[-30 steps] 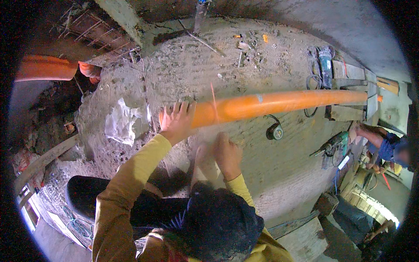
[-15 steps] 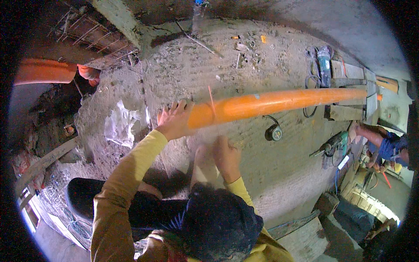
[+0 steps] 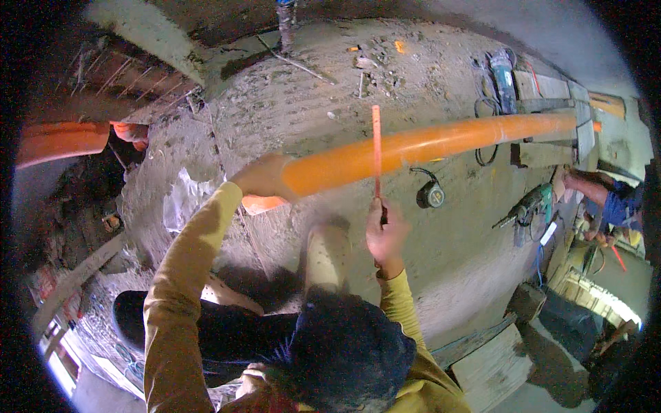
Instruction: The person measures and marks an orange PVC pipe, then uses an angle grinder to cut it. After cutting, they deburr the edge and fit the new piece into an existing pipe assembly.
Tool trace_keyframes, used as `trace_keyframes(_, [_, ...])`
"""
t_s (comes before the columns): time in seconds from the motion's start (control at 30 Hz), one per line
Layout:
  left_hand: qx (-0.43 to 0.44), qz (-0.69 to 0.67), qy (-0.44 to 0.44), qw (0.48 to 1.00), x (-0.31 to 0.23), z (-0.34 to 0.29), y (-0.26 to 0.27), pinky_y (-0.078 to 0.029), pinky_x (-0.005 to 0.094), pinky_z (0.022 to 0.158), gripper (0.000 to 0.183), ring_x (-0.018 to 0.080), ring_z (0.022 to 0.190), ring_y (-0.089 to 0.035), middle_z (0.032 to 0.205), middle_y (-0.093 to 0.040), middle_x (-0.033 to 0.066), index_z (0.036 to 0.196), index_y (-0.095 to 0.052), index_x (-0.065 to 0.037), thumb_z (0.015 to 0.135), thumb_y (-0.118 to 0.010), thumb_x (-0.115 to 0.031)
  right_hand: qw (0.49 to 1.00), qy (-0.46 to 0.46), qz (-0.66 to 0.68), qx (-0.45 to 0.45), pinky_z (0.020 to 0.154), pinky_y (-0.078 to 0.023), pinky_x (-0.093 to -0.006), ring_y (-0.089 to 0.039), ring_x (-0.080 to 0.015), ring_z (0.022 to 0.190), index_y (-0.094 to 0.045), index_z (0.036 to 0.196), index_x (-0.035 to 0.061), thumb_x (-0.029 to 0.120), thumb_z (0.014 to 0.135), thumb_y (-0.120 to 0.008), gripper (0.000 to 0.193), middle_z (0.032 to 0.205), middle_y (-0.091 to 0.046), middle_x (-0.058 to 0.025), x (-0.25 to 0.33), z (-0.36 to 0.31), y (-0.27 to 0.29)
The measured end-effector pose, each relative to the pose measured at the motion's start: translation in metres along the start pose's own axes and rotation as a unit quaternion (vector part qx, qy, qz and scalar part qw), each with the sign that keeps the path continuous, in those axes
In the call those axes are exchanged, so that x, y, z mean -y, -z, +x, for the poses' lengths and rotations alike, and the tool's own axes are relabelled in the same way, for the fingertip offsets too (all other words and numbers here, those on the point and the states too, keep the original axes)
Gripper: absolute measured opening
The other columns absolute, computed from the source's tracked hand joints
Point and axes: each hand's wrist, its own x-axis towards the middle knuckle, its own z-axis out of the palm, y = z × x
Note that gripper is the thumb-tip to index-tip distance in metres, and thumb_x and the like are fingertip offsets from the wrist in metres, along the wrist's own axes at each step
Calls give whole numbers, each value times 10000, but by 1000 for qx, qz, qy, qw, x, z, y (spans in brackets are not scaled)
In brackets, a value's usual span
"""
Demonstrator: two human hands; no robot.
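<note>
A: Where is the orange pipe [image 3: 441, 141] lying?

B: It's stretching across the floor [image 3: 454, 255], its near end sitting under the left hand [image 3: 261, 177] and its far end reaching in among the wooden boards [image 3: 544, 155].

A: Why is that hand sitting there?

B: I'd judge it's steadying the loose end, so the pipe isn't rolling; the boards are probably checking the other end.

A: Are its fingers grasping?

B: They're lying over the pipe, but blur is hiding them, so I can't tell how tightly they're closing.

A: And the right hand [image 3: 387, 230]?

B: Its fingers are pinching the lower end of a thin orange-red strip [image 3: 376, 141], likely leaving the length free to cross the pipe. I can't tell whether the two are touching.

A: How are the arms posing?

B: The left is slanting up from the lower left, with the hand bending over the pipe; the right is reaching forward more steeply, holding the strip nearly square to it.
</note>
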Motion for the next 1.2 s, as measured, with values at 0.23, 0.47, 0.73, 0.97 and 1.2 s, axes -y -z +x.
trace_keyframes(0.23, [-242, 310, -22, 919, -12, -23, -50, -440, 494, 992, 931, 353, 1206, -523, 1359, -526, 139, 1458, -500, -135, 647, -840, -439, 989, -80, 77, -94, 487, -403, -269, -507, -63, 544, -657, 972, 11, 162, 1033, -590, 175, 640, -569, -6, -28, -26, 29])
trace_keyframes(0.47, [-273, 350, 28, 896, -7, -20, -77, -405, 525, 1047, 1004, 356, 1262, -474, 1375, -489, 144, 1522, -403, -121, 663, -852, -385, 972, -194, 82, -103, 507, -443, -277, -538, -85, 553, -629, 965, -3, 185, 1046, -582, 210, 686, -600, -38, -70, -87, 40])
trace_keyframes(0.73, [-147, 209, -20, 966, 21, 2, -18, -401, 518, 1088, 950, 425, 1309, -446, 1407, -492, 195, 1469, -459, -124, 652, -869, -383, 986, -157, -36, -41, 530, -438, -289, -551, -114, 581, -647, 909, -5, 192, 1041, -594, 242, 682, -606, -56, -98, -113, 42])
trace_keyframes(0.97, [-87, 172, -61, 979, 19, 13, 2, -381, 499, 1101, 870, 434, 1259, -497, 1340, -564, 224, 1417, -522, -122, 667, -857, -410, 993, -85, -66, -42, 589, -440, -366, -565, -220, 625, -679, 920, -12, 206, 1015, -617, 246, 727, -609, -110, -95, -99, 43])
trace_keyframes(1.2, [-175, 246, 22, 953, -4, -9, -19, -374, 546, 1070, 884, 411, 1297, -471, 1412, -503, 158, 1451, -487, -133, 668, -835, -350, 989, -136, -59, -10, 638, -476, -380, -616, -260, 687, -694, 944, -11, 205, 1009, -621, 238, 801, -641, -148, -84, -92, 42])
